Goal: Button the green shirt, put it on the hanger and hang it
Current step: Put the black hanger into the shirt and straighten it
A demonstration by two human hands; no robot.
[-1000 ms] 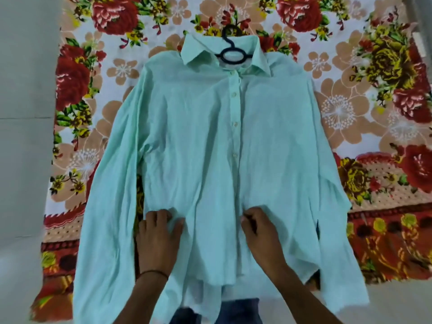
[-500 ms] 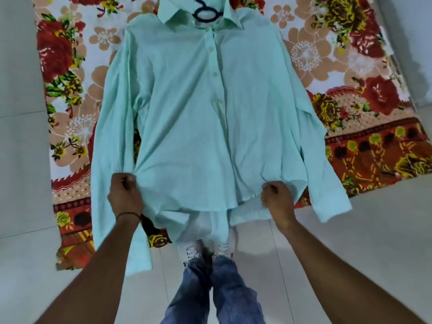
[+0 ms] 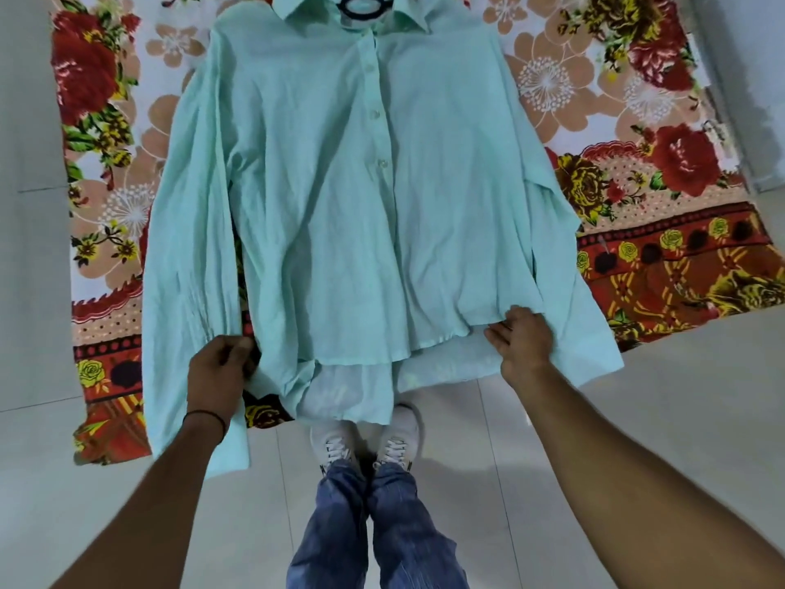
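The pale green shirt [image 3: 331,197] lies front-up and buttoned on a floral sheet, sleeves spread down both sides. A dark hanger [image 3: 361,8] sits inside its collar at the top edge; only the loop below the hook shows. My left hand [image 3: 218,371] pinches the hem at the shirt's lower left corner. My right hand [image 3: 520,342] grips the hem at the lower right corner. The hem hangs past the sheet's near edge, above my shoes.
The floral sheet [image 3: 637,172] covers the floor under the shirt. Pale floor tiles [image 3: 637,418] surround it. My white shoes [image 3: 365,444] and jeans stand just below the hem. A wall edge [image 3: 739,78] runs along the right.
My hands slid from the middle of the hem out to its two corners. The view pulled back, so my legs and shoes now show below the shirt.
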